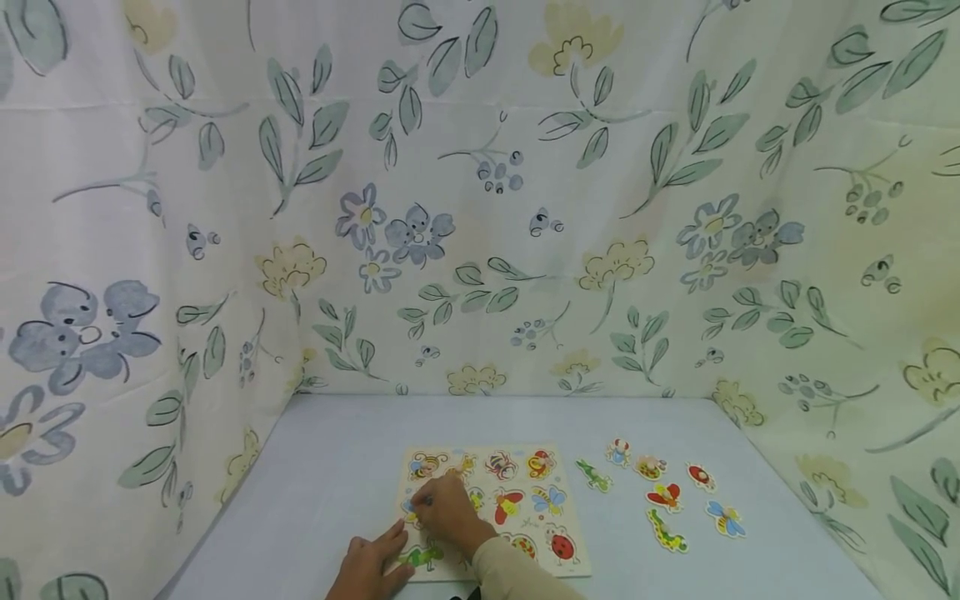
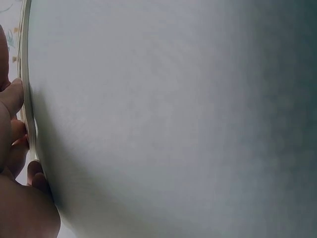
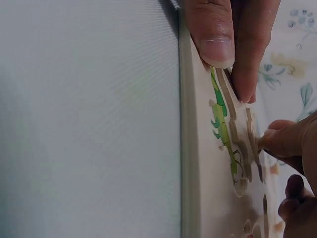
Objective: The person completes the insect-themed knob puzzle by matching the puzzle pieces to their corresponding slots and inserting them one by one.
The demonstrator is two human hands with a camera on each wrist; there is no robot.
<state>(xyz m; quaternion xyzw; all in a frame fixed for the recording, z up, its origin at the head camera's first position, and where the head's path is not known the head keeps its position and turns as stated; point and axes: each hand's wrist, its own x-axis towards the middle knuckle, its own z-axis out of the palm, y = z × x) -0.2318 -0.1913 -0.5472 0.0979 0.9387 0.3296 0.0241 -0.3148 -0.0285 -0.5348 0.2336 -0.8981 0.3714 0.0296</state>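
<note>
Basically, puzzle board (image 1: 534, 532) sits on bench (image 1: 330, 467), left hand (image 1: 371, 562) holding nothing, fingers fairly straight on its near left corner, right hand (image 1: 452, 510), nearer its left-side slots, pinching something unclear directly above, loose insect pieces (image 1: 664, 497) right.
</note>
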